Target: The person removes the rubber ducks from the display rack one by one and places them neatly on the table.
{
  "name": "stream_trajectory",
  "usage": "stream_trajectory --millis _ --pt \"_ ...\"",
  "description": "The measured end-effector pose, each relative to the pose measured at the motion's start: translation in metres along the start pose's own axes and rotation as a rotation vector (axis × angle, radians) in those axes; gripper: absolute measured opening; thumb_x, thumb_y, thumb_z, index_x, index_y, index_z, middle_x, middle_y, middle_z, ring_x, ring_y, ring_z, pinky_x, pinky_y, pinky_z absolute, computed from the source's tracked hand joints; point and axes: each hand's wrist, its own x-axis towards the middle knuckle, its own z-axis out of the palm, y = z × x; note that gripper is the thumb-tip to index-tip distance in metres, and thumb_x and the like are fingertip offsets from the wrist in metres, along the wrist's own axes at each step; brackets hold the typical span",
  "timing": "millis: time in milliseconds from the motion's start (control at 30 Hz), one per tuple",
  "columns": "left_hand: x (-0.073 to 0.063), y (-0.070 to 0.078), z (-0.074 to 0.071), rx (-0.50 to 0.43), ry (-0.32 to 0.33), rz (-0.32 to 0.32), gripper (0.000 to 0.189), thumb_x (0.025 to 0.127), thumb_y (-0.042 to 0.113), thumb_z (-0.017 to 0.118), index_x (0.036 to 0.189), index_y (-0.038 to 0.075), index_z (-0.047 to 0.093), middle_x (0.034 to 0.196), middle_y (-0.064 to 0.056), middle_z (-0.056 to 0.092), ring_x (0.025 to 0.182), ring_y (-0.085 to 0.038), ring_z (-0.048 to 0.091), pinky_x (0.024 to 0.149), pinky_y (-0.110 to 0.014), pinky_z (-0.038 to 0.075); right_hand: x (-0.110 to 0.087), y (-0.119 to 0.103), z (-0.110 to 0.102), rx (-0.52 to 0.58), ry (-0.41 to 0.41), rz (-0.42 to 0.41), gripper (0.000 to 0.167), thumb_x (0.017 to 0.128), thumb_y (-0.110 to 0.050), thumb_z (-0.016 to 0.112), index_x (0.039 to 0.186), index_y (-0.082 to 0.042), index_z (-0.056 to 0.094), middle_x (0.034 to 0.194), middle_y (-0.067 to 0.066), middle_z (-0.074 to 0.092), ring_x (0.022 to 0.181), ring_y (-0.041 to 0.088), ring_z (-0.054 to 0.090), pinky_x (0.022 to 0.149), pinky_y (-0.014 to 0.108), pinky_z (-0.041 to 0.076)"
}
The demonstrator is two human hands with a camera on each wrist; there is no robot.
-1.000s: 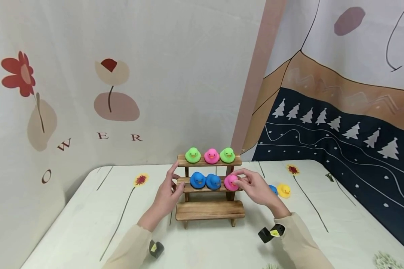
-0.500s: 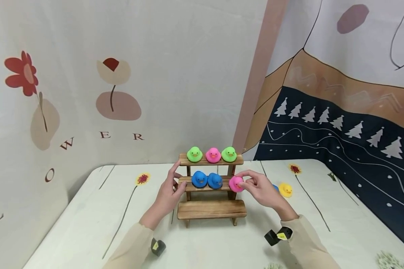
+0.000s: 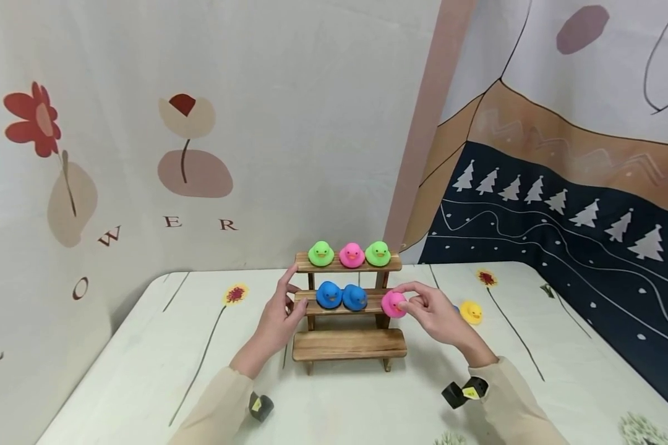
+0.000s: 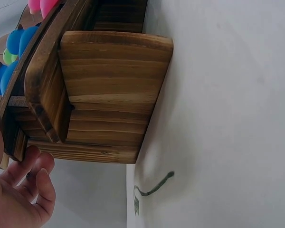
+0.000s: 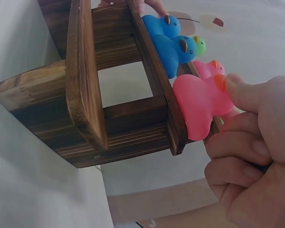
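On a flowery desk [image 3: 345, 411], pinching a pink rubber duck [image 3: 391, 305] with the right grip [image 3: 436, 317] at the right end of the middle shelf [image 3: 373, 304] of a wooden stand [image 3: 349, 346], near two blue rubber ducks [image 3: 329, 296]. Holding the stand's left side with the left grip [image 3: 275, 322].

The head camera looks forward and down over the surface [image 3: 339, 408] and frames the whole shelf [image 3: 349, 346] from farther back. The left wrist and right wrist cameras sit close to the shelf, each rolled sideways, placing the surface at frame right and frame left respectively. All three views share the blue ducks [image 3: 329, 295].
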Motion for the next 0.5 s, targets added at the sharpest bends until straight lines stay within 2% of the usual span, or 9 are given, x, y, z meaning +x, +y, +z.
stream_trajectory --millis 233,500 --pt "0.0009 -0.0010 0.0008 -0.005 0.001 0.013 0.070 0.095 0.014 0.056 0.152 0.024 0.017 0.110 -0.013 0.052 0.073 -0.014 0.046 0.063 -0.024 0.044 -0.0060 -0.0018 -0.0035 -0.007 0.010 0.027 0.033 0.094 -0.016 0.061 0.123 -0.001 0.058 0.060 0.001 0.039 0.051 0.010 0.037 0.048 0.024 0.030" --pt "0.0007 -0.0030 0.0015 -0.010 0.015 0.029 0.069 0.095 0.013 0.056 0.152 0.024 0.018 0.108 -0.012 0.053 0.071 -0.014 0.045 0.063 -0.024 0.043 -0.0103 -0.0014 -0.0046 -0.025 0.012 0.020 0.034 0.094 -0.015 0.061 0.124 -0.001 0.057 0.059 0.000 0.040 0.051 0.009 0.037 0.049 0.023 0.033"
